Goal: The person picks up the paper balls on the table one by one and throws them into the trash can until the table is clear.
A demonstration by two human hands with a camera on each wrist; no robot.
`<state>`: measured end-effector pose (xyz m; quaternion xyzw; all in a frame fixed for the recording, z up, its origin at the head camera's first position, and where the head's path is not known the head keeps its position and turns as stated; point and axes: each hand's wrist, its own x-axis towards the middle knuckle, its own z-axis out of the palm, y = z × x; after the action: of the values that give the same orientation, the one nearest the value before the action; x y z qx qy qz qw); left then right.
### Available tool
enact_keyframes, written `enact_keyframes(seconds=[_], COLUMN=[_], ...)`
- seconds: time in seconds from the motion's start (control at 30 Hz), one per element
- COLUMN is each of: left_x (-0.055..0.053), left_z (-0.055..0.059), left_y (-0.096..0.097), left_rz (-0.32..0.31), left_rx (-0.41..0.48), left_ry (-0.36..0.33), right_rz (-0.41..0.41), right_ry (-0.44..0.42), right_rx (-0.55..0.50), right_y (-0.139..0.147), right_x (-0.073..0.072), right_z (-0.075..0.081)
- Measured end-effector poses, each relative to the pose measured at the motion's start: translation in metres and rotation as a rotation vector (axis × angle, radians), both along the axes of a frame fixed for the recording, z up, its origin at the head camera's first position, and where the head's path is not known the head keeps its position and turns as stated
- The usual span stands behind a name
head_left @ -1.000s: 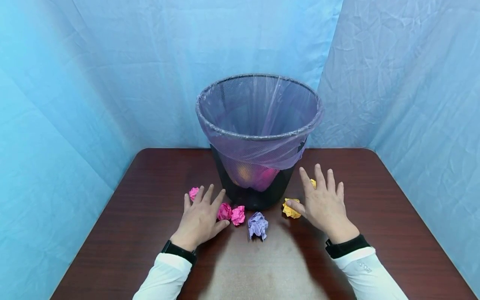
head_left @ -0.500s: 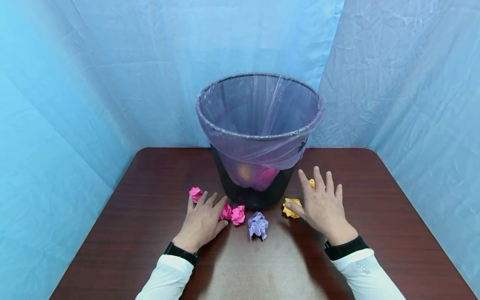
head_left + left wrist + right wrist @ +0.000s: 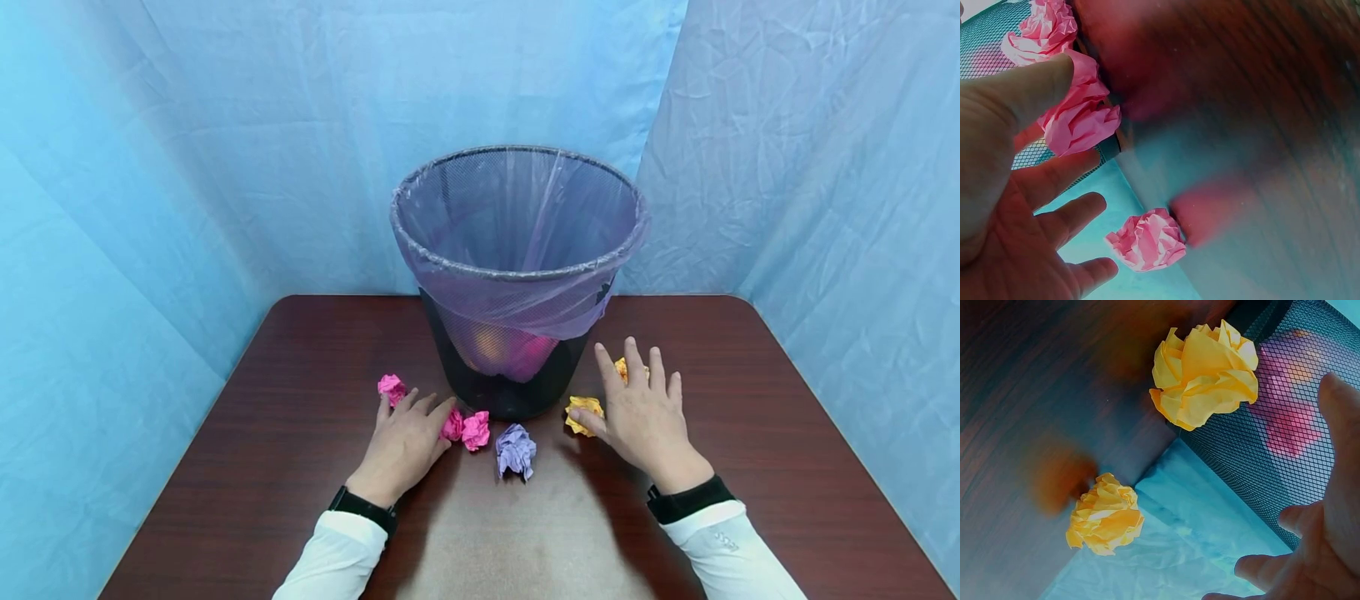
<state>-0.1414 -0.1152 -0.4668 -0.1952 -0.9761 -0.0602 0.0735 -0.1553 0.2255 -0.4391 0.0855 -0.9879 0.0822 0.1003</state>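
Note:
My left hand [image 3: 401, 450] hovers low over the left side of the table, its fingers spread and slightly bent. A crumpled pink paper ball [image 3: 1085, 122] shows between its thumb and index finger in the left wrist view, the thumb overlapping it. Another pink paper ball [image 3: 392, 388] sits beyond the fingertips, and a third pink ball [image 3: 476, 431] lies right of the hand. Over on the right, my right hand [image 3: 648, 421] is spread above two yellow paper balls. The nearer yellow ball [image 3: 582, 417] is by the thumb; the farther yellow ball [image 3: 1107, 515] is partly hidden behind fingers in the head view.
A black mesh wastebasket [image 3: 517, 400] with a purple liner stands at the table's back middle, pink and yellow paper showing through its side. In front of it lies a purple paper ball [image 3: 516, 452]. Blue curtains [image 3: 300, 150] hang behind the brown table [image 3: 300, 350].
My left hand has drawn back and lowered slightly, its fingers bending more and uncovering the far pink ball. My right hand has shifted slightly left and toward me. The paper balls stay put.

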Motion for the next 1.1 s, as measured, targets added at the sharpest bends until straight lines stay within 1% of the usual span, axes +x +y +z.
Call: enact_keyframes(seconds=[0.17,0.4,0.6,0.87,0.97,1.1], left_x=[-0.0001,0.0005,-0.0004,-0.0031,-0.0037,-0.0034], left_z=[-0.0018,-0.0032,-0.0042,-0.0053,-0.0042,-0.0006], left_y=[0.0004,0.0009,0.0011,0.0011,0.0007,-0.0006], left_rz=[-0.018,-0.021,-0.037,-0.092,-0.091,-0.062], left_rx=[0.023,0.038,0.058,0.077,0.078,0.079], left_ry=[0.028,0.024,0.042,0.118,0.113,0.077], right_rz=[0.003,0.008,0.004,0.007,0.006,0.005], right_ry=[-0.003,-0.008,-0.016,-0.011,-0.014,-0.013], right_rx=[0.003,-0.005,0.001,0.001,0.004,0.008], right_y=[0.0004,0.001,0.0006,0.0007,0.0008,0.0011], right_x=[0.0,0.0017,0.002,0.0012,0.0007,0.0005], right_z=[-0.0023,-0.0035,-0.0046,-0.0064,-0.006,-0.0049])
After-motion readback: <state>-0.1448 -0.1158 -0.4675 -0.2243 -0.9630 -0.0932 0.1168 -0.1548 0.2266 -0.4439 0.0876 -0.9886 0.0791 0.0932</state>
